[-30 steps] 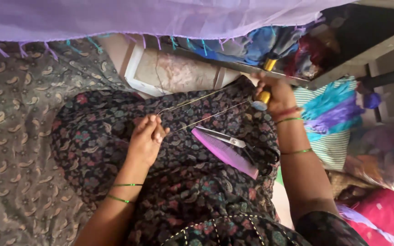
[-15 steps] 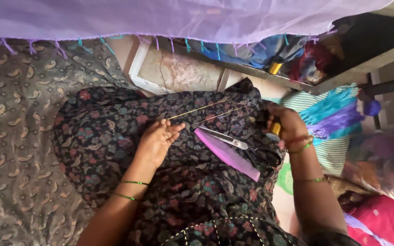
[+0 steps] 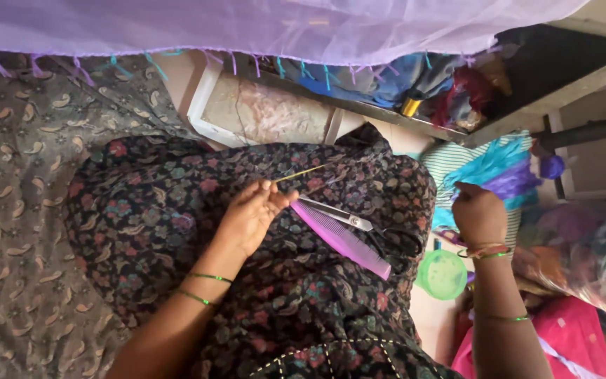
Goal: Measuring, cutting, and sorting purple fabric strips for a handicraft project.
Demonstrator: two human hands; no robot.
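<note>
- My left hand sits over my lap, its grip pinched on the near end of a thin yellow thread; thumb and fingertips press together so the fine strand does not slip
- The thread runs up and to the right from that pinch, across the dark flowered cloth that covers my knees
- My right hand is off at the far side, fingers curled toward the bright blue and purple bundle; its palm is turned away, so I cannot tell whether it grasps anything
- Just beside the left hand lie a purple comb and a pair of scissors, side by side on the lap cloth, probably parked there for easy reach
- A green round lid rests lower down between the lap and my right arm
- A yellow spool stands on the ledge beyond, under the hanging lilac net
</note>
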